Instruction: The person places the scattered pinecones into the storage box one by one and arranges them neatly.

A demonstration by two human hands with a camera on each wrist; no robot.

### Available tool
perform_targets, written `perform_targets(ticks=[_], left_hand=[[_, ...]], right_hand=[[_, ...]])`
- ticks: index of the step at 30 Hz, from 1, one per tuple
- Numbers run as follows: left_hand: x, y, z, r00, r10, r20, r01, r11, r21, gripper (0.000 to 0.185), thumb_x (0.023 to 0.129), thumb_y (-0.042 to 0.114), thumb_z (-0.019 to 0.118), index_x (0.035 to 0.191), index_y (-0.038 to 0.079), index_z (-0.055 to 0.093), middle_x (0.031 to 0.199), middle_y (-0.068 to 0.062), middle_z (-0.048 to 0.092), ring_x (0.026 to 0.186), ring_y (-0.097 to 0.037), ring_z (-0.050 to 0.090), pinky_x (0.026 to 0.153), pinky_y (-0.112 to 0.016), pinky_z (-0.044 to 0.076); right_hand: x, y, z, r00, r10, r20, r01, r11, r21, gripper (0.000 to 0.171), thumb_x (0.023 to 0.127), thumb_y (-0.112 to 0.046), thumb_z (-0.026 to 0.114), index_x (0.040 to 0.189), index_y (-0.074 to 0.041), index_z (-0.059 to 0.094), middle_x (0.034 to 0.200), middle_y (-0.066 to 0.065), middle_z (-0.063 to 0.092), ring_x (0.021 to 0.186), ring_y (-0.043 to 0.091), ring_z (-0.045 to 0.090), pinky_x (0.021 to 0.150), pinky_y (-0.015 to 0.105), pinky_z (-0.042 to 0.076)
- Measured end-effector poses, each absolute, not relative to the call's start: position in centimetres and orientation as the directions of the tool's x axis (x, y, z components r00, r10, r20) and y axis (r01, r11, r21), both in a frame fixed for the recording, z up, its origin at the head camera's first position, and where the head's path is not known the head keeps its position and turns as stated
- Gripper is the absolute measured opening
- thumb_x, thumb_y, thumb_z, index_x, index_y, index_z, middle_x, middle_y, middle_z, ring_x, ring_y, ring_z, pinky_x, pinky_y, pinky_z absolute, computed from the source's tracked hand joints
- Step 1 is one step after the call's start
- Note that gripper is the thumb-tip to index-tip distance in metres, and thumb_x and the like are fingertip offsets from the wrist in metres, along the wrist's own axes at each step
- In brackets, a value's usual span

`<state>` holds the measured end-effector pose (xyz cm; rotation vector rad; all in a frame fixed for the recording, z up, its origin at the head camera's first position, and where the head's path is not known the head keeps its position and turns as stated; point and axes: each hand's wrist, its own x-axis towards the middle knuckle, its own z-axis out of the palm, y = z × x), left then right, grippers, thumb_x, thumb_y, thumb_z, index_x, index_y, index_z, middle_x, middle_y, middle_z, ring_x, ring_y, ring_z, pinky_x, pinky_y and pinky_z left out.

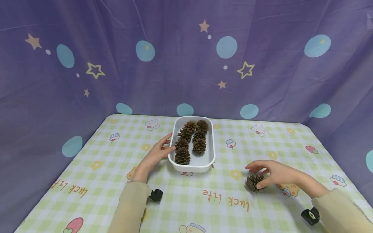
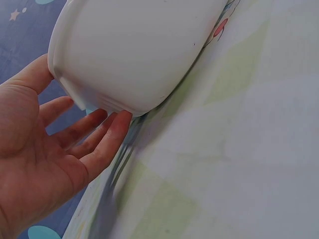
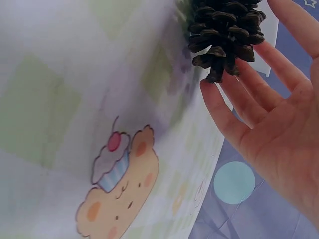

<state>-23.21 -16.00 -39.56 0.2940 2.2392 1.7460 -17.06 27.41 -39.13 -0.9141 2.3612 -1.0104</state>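
A white rectangular dish (image 1: pixel 208 161) stands on the table, with several brown pine cones (image 1: pixel 182 156) lined up inside in two rows. At its left side, my left hand (image 1: pixel 157 152) holds the dish by its edge, the thumb over the rim and the fingertips against the outer wall (image 2: pixel 134 55). A single pine cone (image 1: pixel 254 183) lies on the cloth to the right. My right hand (image 1: pixel 278 173) spreads around this cone (image 3: pixel 227 35), with the thumb on the near side and the fingers beyond it. Whether every fingertip touches the cone cannot be told.
A green-and-white checked cloth (image 1: pixel 116 197) with printed cartoons and lettering covers the table. Purple curtains (image 1: pixel 186 74) with stars and blue ovals hang behind and at both sides. A small brown flake (image 1: pixel 212 166) lies by the dish's front right corner.
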Motion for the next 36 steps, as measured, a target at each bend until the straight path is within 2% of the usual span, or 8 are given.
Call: perform_targets(ticks=[13,19,27,36], left_hand=[[-23.2,-15.9,-39.5,-0.94,0.324,-0.103,-0.017,0.257,0.966,0.067,0.09,0.019,0.056,0.147,0.02,0.019,0.14,-0.019,0.033,0.119,-0.036,0.045,0.089,-0.039,0.05],[-23.2,-16.0,-39.5,-0.94,0.326,-0.106,-0.02,0.255,0.967,0.068,0.09,0.02,0.057,0.146,0.02,0.019,0.141,-0.019,0.032,0.119,-0.036,0.045,0.089,-0.038,0.05],[-23.1,-15.9,-39.4,-0.941,0.32,-0.113,-0.026,0.263,0.964,0.067,0.09,0.019,0.056,0.146,0.02,0.019,0.141,-0.019,0.032,0.12,-0.036,0.044,0.09,-0.039,0.05],[-23.0,-15.9,-39.4,-0.941,0.319,-0.113,-0.026,0.264,0.964,0.067,0.091,0.02,0.056,0.147,0.02,0.018,0.141,-0.019,0.032,0.119,-0.036,0.045,0.09,-0.041,0.05]], right_hand=[[-16.6,28.1,-39.8,-0.713,-0.688,-0.138,-0.381,0.544,-0.747,0.059,0.079,-0.029,0.07,0.127,-0.005,0.048,0.119,0.014,0.055,0.101,0.002,0.051,0.079,0.026,0.049],[-16.7,28.1,-40.2,-0.711,-0.687,-0.151,-0.401,0.572,-0.715,0.053,0.079,-0.033,0.069,0.123,-0.008,0.052,0.115,0.005,0.058,0.097,0.002,0.052,0.078,0.026,0.049],[-16.8,27.7,-39.9,-0.723,-0.676,-0.144,-0.403,0.581,-0.707,0.048,0.079,-0.034,0.069,0.119,-0.01,0.056,0.115,0.006,0.059,0.099,0.003,0.053,0.08,0.028,0.049],[-17.5,26.8,-39.7,-0.747,-0.658,-0.09,-0.441,0.593,-0.673,0.044,0.079,-0.032,0.07,0.117,-0.012,0.057,0.113,-0.001,0.06,0.099,0.005,0.054,0.081,0.031,0.049]])
